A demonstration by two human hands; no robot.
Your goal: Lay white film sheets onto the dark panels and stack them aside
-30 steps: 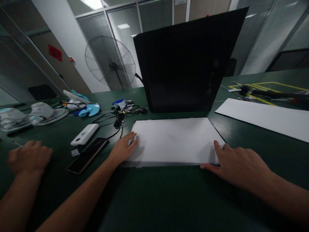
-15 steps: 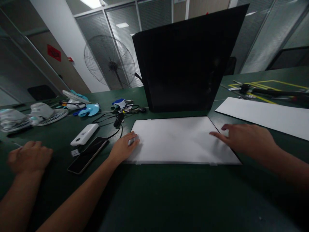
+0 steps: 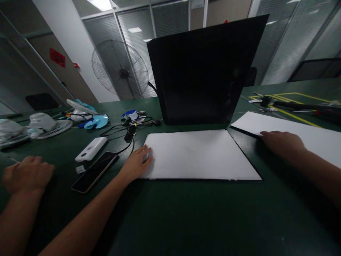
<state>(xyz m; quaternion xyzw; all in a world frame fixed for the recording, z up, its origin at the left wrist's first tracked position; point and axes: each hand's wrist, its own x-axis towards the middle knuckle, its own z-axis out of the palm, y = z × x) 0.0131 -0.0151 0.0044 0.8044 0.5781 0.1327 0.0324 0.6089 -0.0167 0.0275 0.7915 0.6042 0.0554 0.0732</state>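
A white rectangular sheet (image 3: pixel 199 154) lies flat on the green table, in front of a tall black panel (image 3: pixel 205 71) that stands upright. My left hand (image 3: pixel 135 164) rests on the sheet's left edge, fingers spread flat, holding nothing. My right hand (image 3: pixel 282 143) is off that sheet and lies palm down on the near left corner of a second white sheet (image 3: pixel 298 133) to the right, its fingers stretched out.
Another person's closed hand (image 3: pixel 26 174) rests at the far left. A black phone (image 3: pixel 94 171), a white power bank (image 3: pixel 91 148) and tangled cables (image 3: pixel 128 133) lie left of the sheet. Small fan parts (image 3: pixel 50 124) sit further left. A floor fan (image 3: pixel 119 69) stands behind.
My right hand has left the middle sheet's near right corner and moved right onto the second sheet. The middle sheet's right end has shifted and now lies square. My left hand stayed put.
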